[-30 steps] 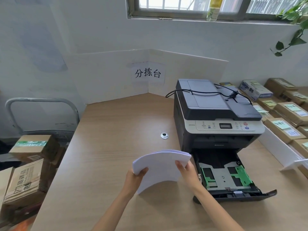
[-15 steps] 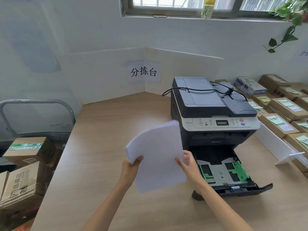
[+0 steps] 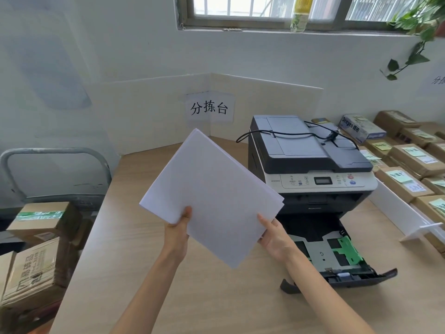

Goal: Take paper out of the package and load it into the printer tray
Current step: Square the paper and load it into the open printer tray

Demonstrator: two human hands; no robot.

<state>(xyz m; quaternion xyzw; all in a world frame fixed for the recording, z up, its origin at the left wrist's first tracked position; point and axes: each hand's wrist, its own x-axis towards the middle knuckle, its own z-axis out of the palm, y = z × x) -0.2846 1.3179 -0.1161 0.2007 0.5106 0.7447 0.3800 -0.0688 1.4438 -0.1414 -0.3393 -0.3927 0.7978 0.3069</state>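
A stack of white paper (image 3: 212, 194) is raised above the wooden table (image 3: 134, 273), tilted with its face toward me and one corner pointing down. My left hand (image 3: 178, 230) grips its lower left edge and my right hand (image 3: 274, 237) grips its lower right edge. The black and white printer (image 3: 310, 165) stands to the right, partly hidden by the paper. Its paper tray (image 3: 337, 259) is pulled out in front, showing green guides and no paper inside. No paper package is in view.
A black cable lies across the printer lid. Several labelled brown parcels (image 3: 414, 160) fill the right side behind a white divider (image 3: 409, 218). Cardboard boxes (image 3: 38, 256) and a metal cart handle (image 3: 55, 155) stand left of the table. White boards line the far edge.
Both hands have lifted the paper stack higher and tipped it up from a curved, near-flat hold to a steep tilt facing me. The printer and tray have not moved.
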